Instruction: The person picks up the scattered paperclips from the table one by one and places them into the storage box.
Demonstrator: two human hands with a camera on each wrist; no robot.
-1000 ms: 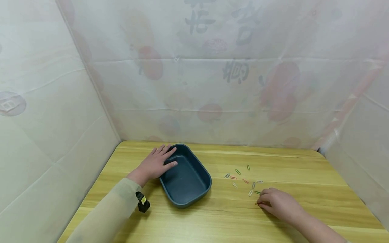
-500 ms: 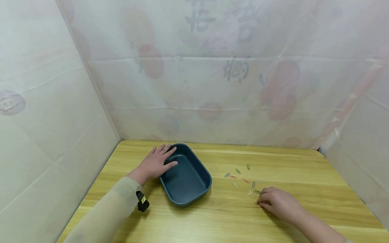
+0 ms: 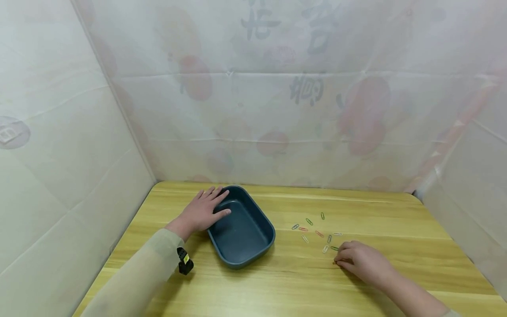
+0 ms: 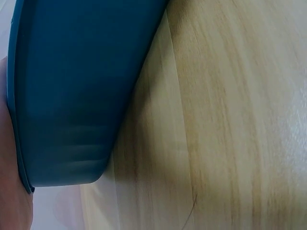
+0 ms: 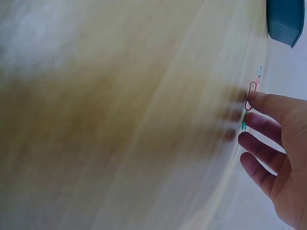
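Left arm: long, loose sleeve (image 3: 138, 275) of pale beige, slightly sheer fabric, reaching to the wrist. Small black device (image 3: 184, 261) with a yellow mark strapped at the left wrist. Right forearm bare; only a sliver of pale cuff shows at the frame's lower edge.

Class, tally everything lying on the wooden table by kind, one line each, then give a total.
Loose paper clips: 10
Paper clip at the fingertips of the right hand: 1
Blue tray: 1
Total: 12
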